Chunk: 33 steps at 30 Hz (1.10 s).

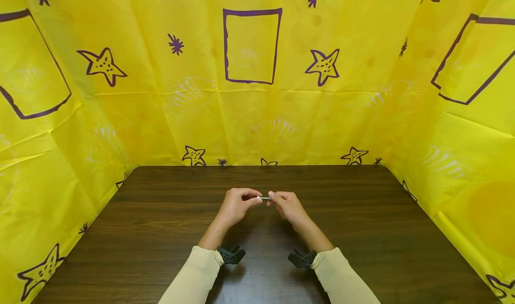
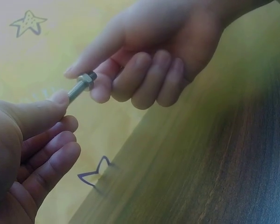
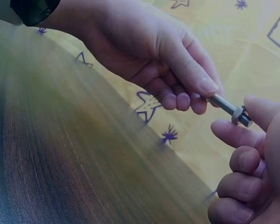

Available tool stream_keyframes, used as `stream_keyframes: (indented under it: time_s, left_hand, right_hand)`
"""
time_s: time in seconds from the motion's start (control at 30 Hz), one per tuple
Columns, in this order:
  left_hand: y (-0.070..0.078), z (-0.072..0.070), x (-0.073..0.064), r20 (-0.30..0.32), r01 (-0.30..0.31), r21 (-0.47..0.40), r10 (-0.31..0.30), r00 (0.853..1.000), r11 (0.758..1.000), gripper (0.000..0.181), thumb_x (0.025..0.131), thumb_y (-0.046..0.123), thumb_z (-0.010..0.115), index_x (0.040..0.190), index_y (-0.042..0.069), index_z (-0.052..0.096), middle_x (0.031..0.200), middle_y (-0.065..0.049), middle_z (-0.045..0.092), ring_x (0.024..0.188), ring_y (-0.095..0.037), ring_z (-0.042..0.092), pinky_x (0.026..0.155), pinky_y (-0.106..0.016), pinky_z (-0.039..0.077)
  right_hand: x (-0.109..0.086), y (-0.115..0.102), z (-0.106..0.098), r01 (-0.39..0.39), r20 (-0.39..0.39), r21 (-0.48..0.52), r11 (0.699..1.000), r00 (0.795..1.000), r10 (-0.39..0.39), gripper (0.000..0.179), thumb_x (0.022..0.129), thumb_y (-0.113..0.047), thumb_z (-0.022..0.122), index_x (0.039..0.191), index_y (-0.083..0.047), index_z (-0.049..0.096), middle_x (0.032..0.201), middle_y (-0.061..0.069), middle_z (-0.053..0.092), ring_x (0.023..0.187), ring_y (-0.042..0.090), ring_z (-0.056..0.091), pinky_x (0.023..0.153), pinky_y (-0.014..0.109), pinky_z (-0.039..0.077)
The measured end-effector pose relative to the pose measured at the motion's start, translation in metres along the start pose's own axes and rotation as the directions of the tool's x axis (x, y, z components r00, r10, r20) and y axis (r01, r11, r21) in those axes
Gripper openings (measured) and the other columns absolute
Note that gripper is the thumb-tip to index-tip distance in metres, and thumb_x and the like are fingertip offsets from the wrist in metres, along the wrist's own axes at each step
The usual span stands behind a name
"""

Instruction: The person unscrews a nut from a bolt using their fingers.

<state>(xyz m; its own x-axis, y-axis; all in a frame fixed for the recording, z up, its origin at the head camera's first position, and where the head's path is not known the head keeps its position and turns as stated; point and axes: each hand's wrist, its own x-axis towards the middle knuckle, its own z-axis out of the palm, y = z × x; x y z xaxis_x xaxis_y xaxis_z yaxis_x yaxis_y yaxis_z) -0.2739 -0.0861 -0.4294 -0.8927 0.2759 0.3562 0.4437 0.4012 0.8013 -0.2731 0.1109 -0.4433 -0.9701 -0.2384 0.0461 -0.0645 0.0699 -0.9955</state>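
Metal bolt (image 2: 77, 90), small and threaded, carrying one nut (image 3: 237, 115) near its visible end; held above the table (image 1: 169, 232), about midway across its width; left hand (image 1: 235, 208), thumb and fingertips pinching the shaft at the end away from the nut, that end being covered; right hand (image 1: 290, 208), thumb and forefinger curled about the nut, how firmly cannot be told; handling, by judgement: light, stiff, not fragile, apt to roll if dropped on the table; best hold likely the shaft well clear of the nut, and the nut by its flats; fingertips crowd both ends, leaving a short stretch of shaft bare; dark wrist bands (image 1: 231, 254), over the table's nearer part, apart from the bolt; pale sleeves (image 1: 195, 275), likewise; yellow cloth (image 1: 241, 109), printed with purple starfish, beyond the table's far edge and along both its sides.
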Motion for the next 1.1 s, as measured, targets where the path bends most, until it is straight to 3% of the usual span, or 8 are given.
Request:
stream_keyframes:
  time_s: [0.27,0.43,0.6,0.9,1.1]
  left_hand:
    - [0.0,0.0,-0.001,-0.006,0.013,-0.002,-0.013,1.0,1.0,0.011,0.085,0.014,0.076,0.094,0.007,0.077,0.078,0.001,0.069,0.065,-0.012,0.061,0.058,-0.028,0.05]
    - [0.0,-0.001,0.0,-0.016,0.016,-0.012,-0.016,1.0,1.0,0.01,0.085,0.012,0.076,0.094,0.007,0.077,0.075,0.001,0.069,0.064,-0.013,0.06,0.057,-0.029,0.049]
    - [0.001,-0.001,0.0,-0.022,0.027,-0.014,-0.028,0.999,1.0,0.009,0.085,0.012,0.076,0.093,0.009,0.077,0.076,0.002,0.069,0.065,-0.012,0.061,0.058,-0.029,0.05]
    - [0.0,-0.001,0.0,-0.022,0.029,-0.018,-0.03,0.999,0.999,0.008,0.085,0.012,0.076,0.092,0.009,0.077,0.079,0.0,0.07,0.069,-0.024,0.066,0.059,-0.029,0.051]
    - [0.001,-0.002,0.0,-0.023,0.034,-0.004,-0.034,0.999,0.999,0.007,0.084,0.012,0.076,0.091,0.011,0.077,0.08,0.001,0.071,0.066,-0.015,0.064,0.059,-0.03,0.051]
  right_hand:
    - [-0.015,-0.029,0.003,0.018,0.032,0.042,0.999,0.999,-0.02,0.021,0.098,-0.011,0.059,0.082,0.0,0.068,0.051,-0.001,0.036,0.043,0.007,0.029,0.042,0.022,0.023]
    - [-0.006,-0.015,-0.001,0.013,0.048,0.116,0.993,0.999,-0.019,0.015,0.097,-0.007,0.059,0.096,0.007,0.065,0.054,-0.002,0.036,0.043,0.008,0.028,0.042,0.023,0.023]
    - [-0.001,-0.003,-0.003,0.035,0.062,0.185,0.982,0.997,-0.047,0.026,0.095,-0.004,0.061,0.111,0.016,0.058,0.058,-0.003,0.039,0.043,0.008,0.028,0.042,0.022,0.022]
    - [-0.002,0.001,-0.004,0.121,0.069,0.206,0.971,0.988,-0.138,0.028,0.09,-0.001,0.066,0.113,0.013,0.059,0.058,-0.003,0.039,0.044,0.008,0.029,0.042,0.022,0.023]
    - [-0.001,0.002,-0.005,0.15,0.078,0.2,0.968,0.983,-0.169,0.027,0.088,0.003,0.066,0.113,0.013,0.06,0.059,-0.001,0.038,0.044,0.009,0.029,0.043,0.022,0.023]
